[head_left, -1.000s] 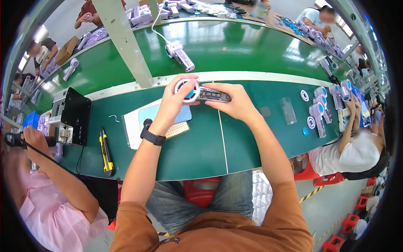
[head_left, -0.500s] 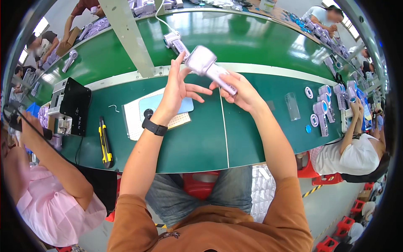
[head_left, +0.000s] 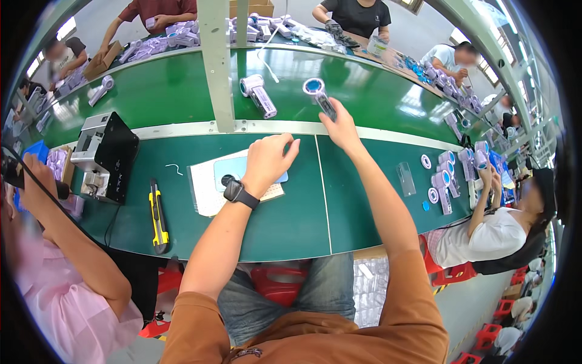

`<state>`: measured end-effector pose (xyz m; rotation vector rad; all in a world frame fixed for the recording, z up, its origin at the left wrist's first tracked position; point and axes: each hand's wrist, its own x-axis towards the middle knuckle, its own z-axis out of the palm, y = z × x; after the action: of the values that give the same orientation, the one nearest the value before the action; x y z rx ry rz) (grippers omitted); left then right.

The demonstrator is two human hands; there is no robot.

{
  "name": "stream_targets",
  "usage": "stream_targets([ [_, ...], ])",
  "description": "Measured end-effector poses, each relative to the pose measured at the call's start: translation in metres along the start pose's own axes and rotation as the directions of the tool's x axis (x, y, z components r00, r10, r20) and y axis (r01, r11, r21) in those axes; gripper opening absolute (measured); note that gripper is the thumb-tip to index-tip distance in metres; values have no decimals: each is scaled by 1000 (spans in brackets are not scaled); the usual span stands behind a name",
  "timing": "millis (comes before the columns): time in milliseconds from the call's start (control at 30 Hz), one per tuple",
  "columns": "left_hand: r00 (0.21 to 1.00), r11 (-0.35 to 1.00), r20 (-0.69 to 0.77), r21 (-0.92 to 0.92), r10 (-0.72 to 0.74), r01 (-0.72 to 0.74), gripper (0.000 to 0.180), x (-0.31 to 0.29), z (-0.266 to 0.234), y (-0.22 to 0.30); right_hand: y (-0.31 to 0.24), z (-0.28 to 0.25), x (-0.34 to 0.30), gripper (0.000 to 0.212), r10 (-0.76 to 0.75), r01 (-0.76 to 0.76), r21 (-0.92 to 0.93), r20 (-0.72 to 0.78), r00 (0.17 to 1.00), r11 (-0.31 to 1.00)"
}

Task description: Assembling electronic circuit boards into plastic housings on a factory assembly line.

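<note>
One handheld fan (head_left: 323, 101) is clamped by its handle (head_left: 328, 108) in the right hand (head_left: 341, 126), over the far green belt (head_left: 376, 103), probably to leave its round head (head_left: 313, 86) uncovered; the left hand (head_left: 270, 164), fingers loosely parted, looks empty above the worktop (head_left: 351, 224).

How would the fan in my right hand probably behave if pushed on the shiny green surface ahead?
The fan would probably slide, as the green surface looks glossy. It looks hard-cased, so should feel stiff. Its head, wider than the handle, may make it pivot.
</note>
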<state>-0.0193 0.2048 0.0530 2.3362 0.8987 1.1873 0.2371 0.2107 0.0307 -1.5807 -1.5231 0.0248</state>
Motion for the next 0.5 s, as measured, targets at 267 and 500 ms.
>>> stream_targets([
  [267, 999, 998, -41, 59, -35, 38, 22, -7, -1, -4, 24, 58, 28, 72, 86, -140, -496, -132, 988, 857],
  [500, 1000, 995, 5, 97, -29, 28, 29, -16, 0, -10, -45, -10, -86, 78, 153, -131, -157, 130, 980, 979],
])
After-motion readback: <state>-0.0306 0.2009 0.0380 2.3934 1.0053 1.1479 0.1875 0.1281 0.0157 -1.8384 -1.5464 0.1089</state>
